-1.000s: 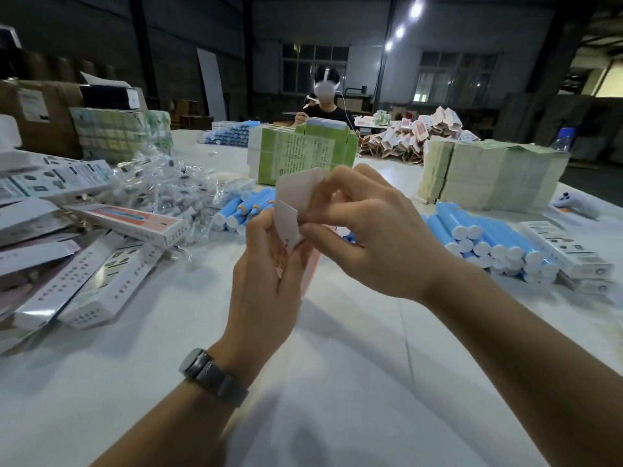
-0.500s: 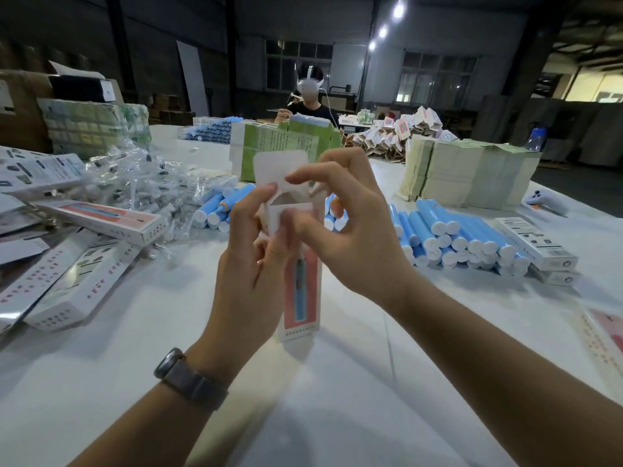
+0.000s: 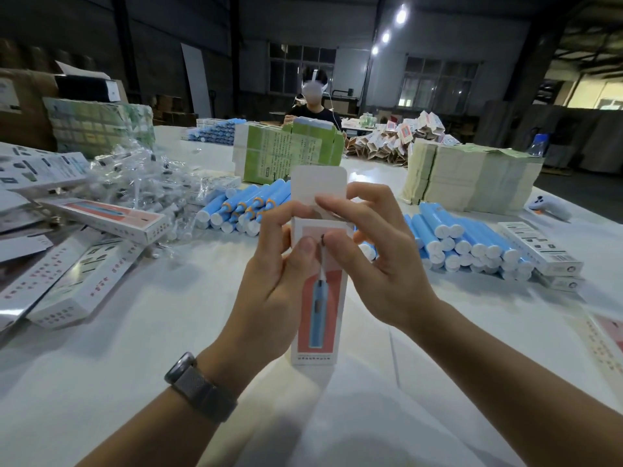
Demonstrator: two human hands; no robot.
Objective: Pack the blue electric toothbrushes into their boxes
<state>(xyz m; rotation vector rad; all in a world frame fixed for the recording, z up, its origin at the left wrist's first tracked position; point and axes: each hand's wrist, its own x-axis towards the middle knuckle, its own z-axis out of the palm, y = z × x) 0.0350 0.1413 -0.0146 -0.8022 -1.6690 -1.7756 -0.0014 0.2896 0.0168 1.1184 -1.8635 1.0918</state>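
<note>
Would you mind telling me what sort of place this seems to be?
Probably a warehouse packing floor: piles of blue toothbrush handles, bundles of flat cartons on a long white table, and another worker seated opposite.

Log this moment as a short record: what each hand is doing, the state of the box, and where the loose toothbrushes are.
left hand: holds the box's side, thumb on its front
right hand: pinches the top flap
box: upright on the white table, top flap still up
toothbrush inside: cannot tell
blue toothbrushes: one pile behind the box, one pile to its right
</note>
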